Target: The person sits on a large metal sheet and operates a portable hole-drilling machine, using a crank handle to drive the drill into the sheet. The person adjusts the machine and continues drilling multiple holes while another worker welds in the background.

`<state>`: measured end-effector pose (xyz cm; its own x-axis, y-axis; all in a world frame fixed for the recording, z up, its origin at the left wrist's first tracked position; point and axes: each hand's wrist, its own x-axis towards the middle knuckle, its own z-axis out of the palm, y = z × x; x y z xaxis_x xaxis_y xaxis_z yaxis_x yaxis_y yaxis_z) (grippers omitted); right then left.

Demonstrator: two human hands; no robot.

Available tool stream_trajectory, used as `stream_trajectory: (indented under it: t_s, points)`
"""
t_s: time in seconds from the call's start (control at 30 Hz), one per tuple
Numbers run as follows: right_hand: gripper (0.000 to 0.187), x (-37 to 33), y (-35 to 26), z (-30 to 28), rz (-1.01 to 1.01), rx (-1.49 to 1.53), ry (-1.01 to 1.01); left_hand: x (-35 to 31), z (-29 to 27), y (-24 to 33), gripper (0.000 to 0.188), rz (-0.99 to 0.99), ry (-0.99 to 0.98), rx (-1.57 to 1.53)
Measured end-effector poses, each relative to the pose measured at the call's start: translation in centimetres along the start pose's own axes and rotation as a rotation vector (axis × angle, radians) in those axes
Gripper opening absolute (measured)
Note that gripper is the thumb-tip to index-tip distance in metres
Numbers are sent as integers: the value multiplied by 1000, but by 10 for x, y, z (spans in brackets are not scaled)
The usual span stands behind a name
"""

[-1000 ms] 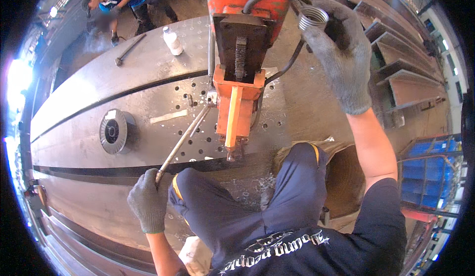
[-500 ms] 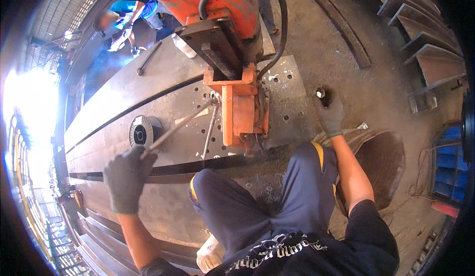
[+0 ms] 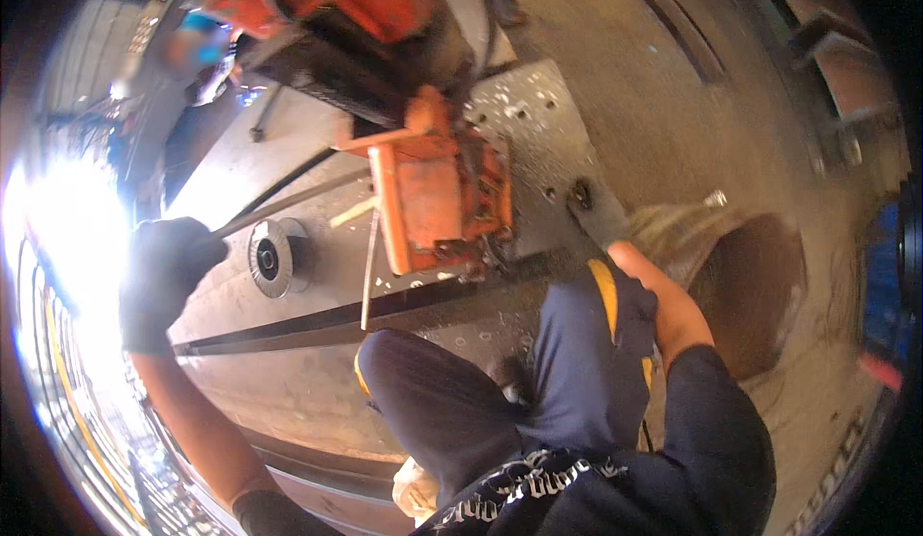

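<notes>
My left hand (image 3: pixel 162 274), in a dark grey glove, is closed around the outer end of a long metal lever rod (image 3: pixel 298 195). The rod's other end passes behind an orange-painted machine (image 3: pixel 423 199) on a metal plate (image 3: pixel 558 142) with holes. A second, thinner rod (image 3: pixel 370 272) hangs beside the machine's left side. My right hand (image 3: pixel 588 217), in a dark glove, is right of the machine, above the plate's edge. Its fingers are curled, but blur hides what they may hold.
A wire spool (image 3: pixel 272 259) lies on the steel surface to the left. Behind the machine stands a larger red-orange body (image 3: pixel 356 2) with a dark cable. A wide rusty pipe (image 3: pixel 750 291) lies to the right of my knee. Another person (image 3: pixel 197 50) is at the far left.
My left hand has swung left and up with the rod. My right hand has moved left, nearer the machine. The view has shifted, and the machine appears tilted and further left.
</notes>
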<state>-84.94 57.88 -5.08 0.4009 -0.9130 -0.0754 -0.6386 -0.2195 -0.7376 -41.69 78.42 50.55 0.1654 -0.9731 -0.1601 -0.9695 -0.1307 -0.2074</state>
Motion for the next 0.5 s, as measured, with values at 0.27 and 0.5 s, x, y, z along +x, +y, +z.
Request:
stream_trajectory:
  t_s: [0.27, 0.5]
  points:
    - [46, -5, -10, 6, 42, -86, 111, -8, -8, 2, 19, -392, -127, -47]
    - [48, -4, -19, -10, 79, 16, 60, -18, 8, -20, 18, -289, -8, -89]
